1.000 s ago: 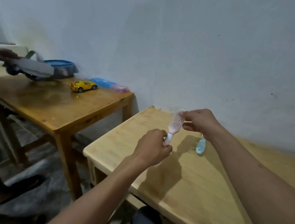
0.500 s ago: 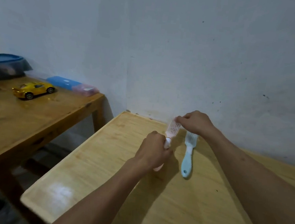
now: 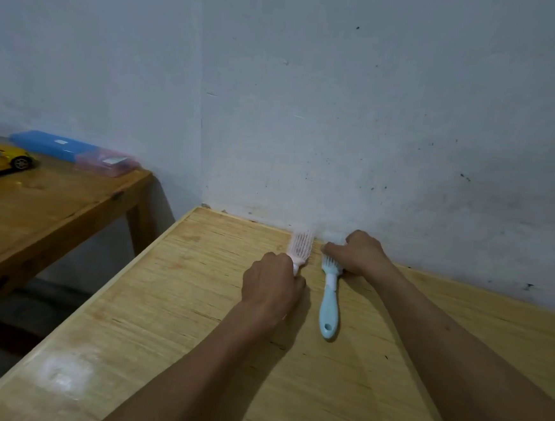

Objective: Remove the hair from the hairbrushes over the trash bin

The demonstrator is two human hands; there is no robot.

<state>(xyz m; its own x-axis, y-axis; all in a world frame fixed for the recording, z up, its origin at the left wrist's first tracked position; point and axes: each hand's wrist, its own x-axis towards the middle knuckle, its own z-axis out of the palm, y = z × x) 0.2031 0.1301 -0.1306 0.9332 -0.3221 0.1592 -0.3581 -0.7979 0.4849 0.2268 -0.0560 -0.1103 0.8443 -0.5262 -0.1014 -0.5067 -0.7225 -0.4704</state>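
With the left hand [image 3: 272,284] gripping the pink hairbrush [image 3: 300,248] at the counter's [image 3: 161,317] far edge and the right hand [image 3: 357,254] curled on the blue hairbrush's [image 3: 329,294] head, pulled hair risked landing on wood (no bin showed).

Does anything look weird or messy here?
Nothing is broken or spilled. One odd thing: both hairbrushes, pink and blue, are over the wooden table, and no trash bin is in view. A pale smudge marks the table's near corner.
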